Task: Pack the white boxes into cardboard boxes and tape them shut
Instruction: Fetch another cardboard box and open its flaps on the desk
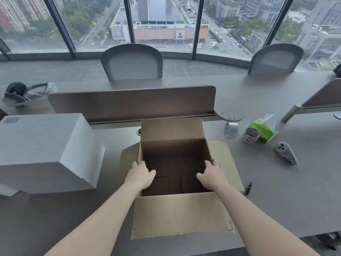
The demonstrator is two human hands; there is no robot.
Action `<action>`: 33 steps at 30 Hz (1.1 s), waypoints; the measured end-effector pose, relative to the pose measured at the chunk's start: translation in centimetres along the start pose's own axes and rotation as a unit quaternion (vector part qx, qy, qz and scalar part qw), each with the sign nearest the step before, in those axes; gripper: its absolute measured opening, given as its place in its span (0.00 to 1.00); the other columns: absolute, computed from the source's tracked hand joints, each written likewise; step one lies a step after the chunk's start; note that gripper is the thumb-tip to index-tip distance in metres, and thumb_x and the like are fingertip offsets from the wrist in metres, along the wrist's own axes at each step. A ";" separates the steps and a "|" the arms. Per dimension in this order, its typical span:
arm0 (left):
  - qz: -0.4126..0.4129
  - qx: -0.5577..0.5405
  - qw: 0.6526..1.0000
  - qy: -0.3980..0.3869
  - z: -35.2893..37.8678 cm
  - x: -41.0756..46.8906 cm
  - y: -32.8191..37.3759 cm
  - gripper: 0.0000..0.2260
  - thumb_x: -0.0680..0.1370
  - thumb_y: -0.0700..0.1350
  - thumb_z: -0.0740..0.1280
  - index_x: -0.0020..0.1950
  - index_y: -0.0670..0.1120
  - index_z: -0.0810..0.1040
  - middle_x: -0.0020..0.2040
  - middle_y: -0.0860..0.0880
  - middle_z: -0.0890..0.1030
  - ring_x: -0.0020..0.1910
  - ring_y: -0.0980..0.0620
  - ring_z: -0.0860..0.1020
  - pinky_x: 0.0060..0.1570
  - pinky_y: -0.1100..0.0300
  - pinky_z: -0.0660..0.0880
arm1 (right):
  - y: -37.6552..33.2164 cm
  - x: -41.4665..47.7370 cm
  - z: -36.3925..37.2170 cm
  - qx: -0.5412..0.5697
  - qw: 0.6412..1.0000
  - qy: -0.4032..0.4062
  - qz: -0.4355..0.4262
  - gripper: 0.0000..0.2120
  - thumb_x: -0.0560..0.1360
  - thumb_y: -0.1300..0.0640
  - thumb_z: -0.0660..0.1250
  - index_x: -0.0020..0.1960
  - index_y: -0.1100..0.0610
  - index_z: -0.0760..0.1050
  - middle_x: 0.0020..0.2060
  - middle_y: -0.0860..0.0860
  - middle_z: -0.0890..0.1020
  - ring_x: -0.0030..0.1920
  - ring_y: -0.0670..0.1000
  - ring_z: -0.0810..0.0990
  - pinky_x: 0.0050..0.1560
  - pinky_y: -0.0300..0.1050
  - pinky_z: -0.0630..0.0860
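The white box (pixel 42 145) sits just left of the empty cardboard box (pixel 180 215) and looks a tight fit. If a wall bows inward it may snag (or the bottom could give). My left hand (pixel 141 174) and right hand (pixel 212 174) lie open, pressing the side walls apart and gripping nothing.

Both your bare forearms reach forward and angle slightly inward, your left grip (pixel 141 173) and right grip (pixel 212 175) lying palm-down, level with each other but apart, fingers stretched ahead and loosely spread, thumbs pointing toward each other, clasping nothing.
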State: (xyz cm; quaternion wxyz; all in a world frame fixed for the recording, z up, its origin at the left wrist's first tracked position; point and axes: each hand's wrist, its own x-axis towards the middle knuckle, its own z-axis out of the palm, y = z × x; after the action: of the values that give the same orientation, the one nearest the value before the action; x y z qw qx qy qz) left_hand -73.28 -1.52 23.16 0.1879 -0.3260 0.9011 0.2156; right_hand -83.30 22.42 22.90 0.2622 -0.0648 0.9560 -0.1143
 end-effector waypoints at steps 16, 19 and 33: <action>0.061 -0.094 0.994 0.000 0.9 1.9 -1.2 0.26 0.80 0.55 0.59 0.75 0.44 0.63 0.74 0.43 0.63 0.67 0.41 0.71 0.62 0.51 0.71 | 0.3 0.4 0.9 0.136 0.988 0.031 0.060 0.38 0.76 0.41 0.63 0.79 0.56 0.55 0.76 0.52 0.58 0.74 0.54 0.63 0.71 0.53 0.65; 0.065 -0.065 0.996 -0.007 -0.1 1.3 -1.4 0.24 0.79 0.53 0.59 0.73 0.44 0.65 0.70 0.42 0.66 0.67 0.40 0.69 0.62 0.49 0.70 | -0.8 -1.1 0.5 0.161 0.983 0.070 0.058 0.35 0.77 0.46 0.63 0.78 0.59 0.57 0.76 0.54 0.61 0.75 0.54 0.62 0.71 0.51 0.64; 0.209 -0.134 0.969 -0.001 -1.3 -0.9 4.1 0.23 0.81 0.53 0.60 0.75 0.46 0.66 0.69 0.46 0.71 0.66 0.46 0.73 0.62 0.53 0.70 | -3.0 -6.2 -1.6 0.184 0.970 0.158 0.016 0.27 0.79 0.51 0.62 0.75 0.57 0.63 0.73 0.51 0.65 0.69 0.51 0.69 0.67 0.45 0.67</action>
State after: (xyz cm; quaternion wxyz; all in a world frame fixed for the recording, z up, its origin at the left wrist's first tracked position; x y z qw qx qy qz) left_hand -75.60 1.11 25.82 0.0942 -0.1525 0.9118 0.3694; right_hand -78.65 20.95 28.07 0.1173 0.0185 0.9487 -0.2930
